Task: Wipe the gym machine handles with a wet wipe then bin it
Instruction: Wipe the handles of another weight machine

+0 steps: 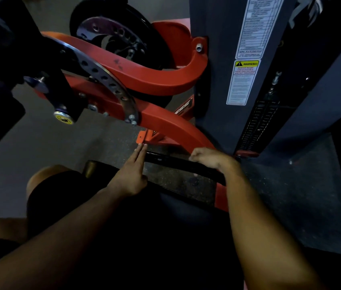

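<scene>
A black bar-like handle (171, 162) runs low across the red frame (165, 126) of the gym machine, just in front of me. My left hand (130, 174) reaches toward its left end with fingers straight and together, fingertips near a red bracket (143, 137). At the bar's right part, my right hand (209, 159) has curled fingers over the bar. No wet wipe shows in either hand; whatever is under the right hand's fingers is hidden.
A grey weight-stack tower (215, 80) with a warning sticker (243, 80) stands at the right. Red curved arms, a drilled steel adjustment plate (111, 84) and a black round disc (121, 34) fill the upper left. Dark speckled rubber floor (106, 147) lies below. My knee (46, 178) is bottom left.
</scene>
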A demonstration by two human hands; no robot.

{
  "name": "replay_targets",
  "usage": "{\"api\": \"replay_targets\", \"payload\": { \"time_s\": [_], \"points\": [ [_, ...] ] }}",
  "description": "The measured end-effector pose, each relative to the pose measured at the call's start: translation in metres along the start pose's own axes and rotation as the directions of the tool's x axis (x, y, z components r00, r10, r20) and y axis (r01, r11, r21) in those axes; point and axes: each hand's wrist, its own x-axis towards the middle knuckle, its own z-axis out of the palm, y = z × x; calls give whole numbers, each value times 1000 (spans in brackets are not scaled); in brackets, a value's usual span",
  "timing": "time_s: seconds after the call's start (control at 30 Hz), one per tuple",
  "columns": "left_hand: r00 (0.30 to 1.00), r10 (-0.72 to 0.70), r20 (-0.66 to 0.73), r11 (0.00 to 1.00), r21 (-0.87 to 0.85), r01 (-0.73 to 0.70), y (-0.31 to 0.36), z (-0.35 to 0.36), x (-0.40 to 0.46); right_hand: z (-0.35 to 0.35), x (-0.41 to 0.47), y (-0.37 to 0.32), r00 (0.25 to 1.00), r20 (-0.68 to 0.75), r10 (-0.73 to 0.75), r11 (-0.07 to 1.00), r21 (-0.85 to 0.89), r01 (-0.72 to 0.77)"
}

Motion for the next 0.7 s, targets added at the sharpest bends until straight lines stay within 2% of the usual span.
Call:
{"api": "replay_targets", "payload": {
  "time_s": [0.1, 0.2, 0.27, 0.4, 0.53, 0.6, 0.7],
  "points": [
    [1000, 0, -4, 1000, 3, 0, 0, 0, 0, -13, -18, 10, 999, -25, -29, 999, -24, 28],
    [1000, -12, 3, 1000, -1, 12, 0, 0, -1, -8, -17, 8, 996, -45, -80, 993, 86, 83],
    [1000, -17, 5, 1000, -1, 17, 0, -1, -1, 1, -10, -4, 994, -52, -98, 991, 89, 103],
    [1000, -21, 4, 1000, 6, 21, 2, 0, 0, 19, -1, -35, 984, -121, -129, 990, -74, 121],
    [1000, -27, 2, 1000, 2, 27, 2, 0, 2, 46, 11, -77, 974, -169, -148, 986, -98, 132],
    [999, -38, -20, 998, -43, 38, 3, 0, 2, 66, 12, -103, 944, -243, -222, 972, -136, 193],
    [989, -100, -110, 971, -227, 73, 1, -2, 2, 86, 18, -129, 904, -301, -303, 951, -155, 267]
  ]
}}
